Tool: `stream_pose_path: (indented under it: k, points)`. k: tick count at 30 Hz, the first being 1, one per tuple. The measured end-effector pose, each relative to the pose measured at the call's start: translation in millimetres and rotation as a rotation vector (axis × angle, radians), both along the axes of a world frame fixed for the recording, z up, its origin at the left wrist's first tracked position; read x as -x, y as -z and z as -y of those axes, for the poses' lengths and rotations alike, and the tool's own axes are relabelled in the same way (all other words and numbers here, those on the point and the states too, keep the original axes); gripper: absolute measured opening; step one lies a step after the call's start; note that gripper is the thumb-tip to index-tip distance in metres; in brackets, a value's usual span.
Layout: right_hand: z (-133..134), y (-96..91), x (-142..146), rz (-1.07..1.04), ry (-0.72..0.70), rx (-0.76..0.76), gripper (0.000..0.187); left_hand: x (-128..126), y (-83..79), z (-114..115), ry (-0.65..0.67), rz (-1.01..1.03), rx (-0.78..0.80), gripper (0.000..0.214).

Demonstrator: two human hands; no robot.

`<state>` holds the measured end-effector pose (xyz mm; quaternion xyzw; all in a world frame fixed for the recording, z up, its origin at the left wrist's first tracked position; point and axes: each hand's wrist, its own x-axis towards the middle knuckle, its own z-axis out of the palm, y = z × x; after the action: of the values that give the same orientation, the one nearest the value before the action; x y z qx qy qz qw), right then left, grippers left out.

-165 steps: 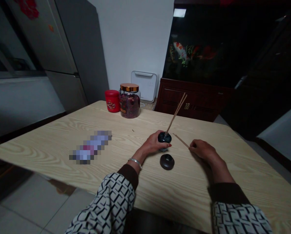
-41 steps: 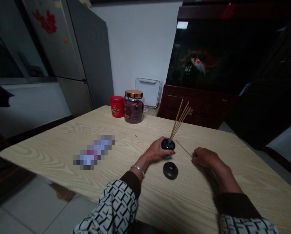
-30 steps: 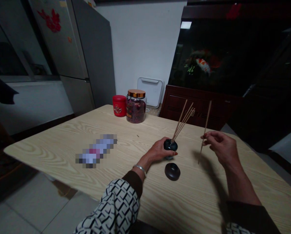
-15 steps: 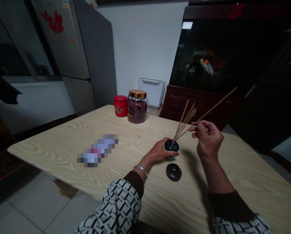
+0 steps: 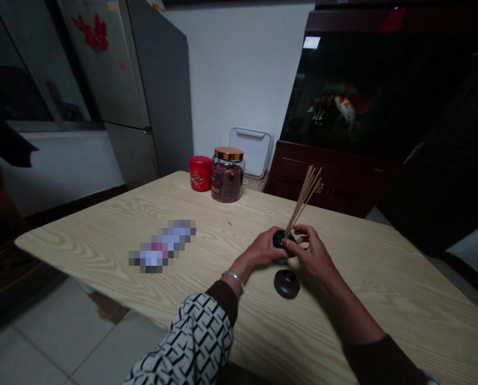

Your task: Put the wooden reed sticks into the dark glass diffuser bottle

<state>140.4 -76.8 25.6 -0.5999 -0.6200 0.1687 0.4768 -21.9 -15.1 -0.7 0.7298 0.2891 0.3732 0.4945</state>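
Observation:
A small dark round holder (image 5: 280,238) stands on the light wooden table (image 5: 231,278). My left hand (image 5: 265,248) is wrapped round its left side. Several thin wooden sticks (image 5: 305,195) rise from its mouth, leaning up and to the right. My right hand (image 5: 309,254) sits just right of the holder, thumb and fingers pinched at the base of the sticks. A dark round lid (image 5: 286,283) lies on the table in front of both hands.
At the table's far edge stand a red tin (image 5: 200,173) and a glass jar (image 5: 227,175) with a copper lid. A blurred flat packet (image 5: 162,246) lies to the left. A fridge (image 5: 135,91), a fish tank (image 5: 383,91) and a dark cabinet (image 5: 327,179) stand behind the table.
My right hand lifted the last loose stick from the table, swung it upright, and brought it down into the holder with the others. The left hand stayed on the holder.

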Motion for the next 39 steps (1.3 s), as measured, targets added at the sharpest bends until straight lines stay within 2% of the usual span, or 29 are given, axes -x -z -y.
stream_pose_path:
  k: [2,4,7,9,13,17,20,23,26,27,30,34,37,39]
  points:
    - [1,4.5,-5,0.062,-0.082,0.072,0.054,1,0.5,0,0.015,-0.012,-0.017,0.075]
    - [-1,6.1,-8,0.096,-0.134,0.107,0.053,1,2.3,-1,0.012,-0.025,-0.046,0.093]
    - [-11,6.7,-13,0.15,-0.121,0.093,0.051,3,6.9,-4,-0.039,-0.016,-0.06,0.122]
    - [-23,7.5,-17,0.184,-0.077,0.058,0.049,4,9.8,-6,-0.086,0.002,-0.058,0.126]
    - [-56,8.9,-28,0.192,-0.006,0.005,0.047,6,11.5,-8,-0.155,0.004,-0.047,0.111]
    - [-89,6.7,-36,0.171,-0.001,-0.014,0.046,5,10.6,-8,-0.2,-0.017,-0.038,0.09]
    - [-100,9.0,-39,0.102,-0.002,-0.032,0.052,3,12.0,-10,-0.216,-0.027,-0.026,0.076]
    - [-89,22.0,-39,-0.017,0.066,-0.021,0.057,2,15.1,-14,-0.224,-0.046,-0.058,0.058]
    - [-60,40.9,-36,-0.088,0.155,0.012,0.044,3,17.8,-15,-0.243,-0.067,-0.083,0.028]
    - [-49,45.9,-35,-0.093,0.168,0.017,0.044,3,18.2,-14,-0.257,-0.079,-0.095,0.019]
    - [-24,50.8,-29,-0.141,0.137,0.031,0.053,5,17.0,-9,-0.315,-0.111,-0.136,0.022]
    - [-8,35.9,-25,-0.241,0.086,0.043,0.061,7,10.6,6,-0.35,-0.115,-0.104,0.035]
    - [1,17.9,-25,-0.309,0.065,0.049,0.062,8,1.2,17,-0.316,-0.099,-0.079,0.04]
    - [7,2.7,-25,-0.357,0.037,0.055,0.061,9,-10.6,23,-0.275,-0.074,-0.059,0.036]
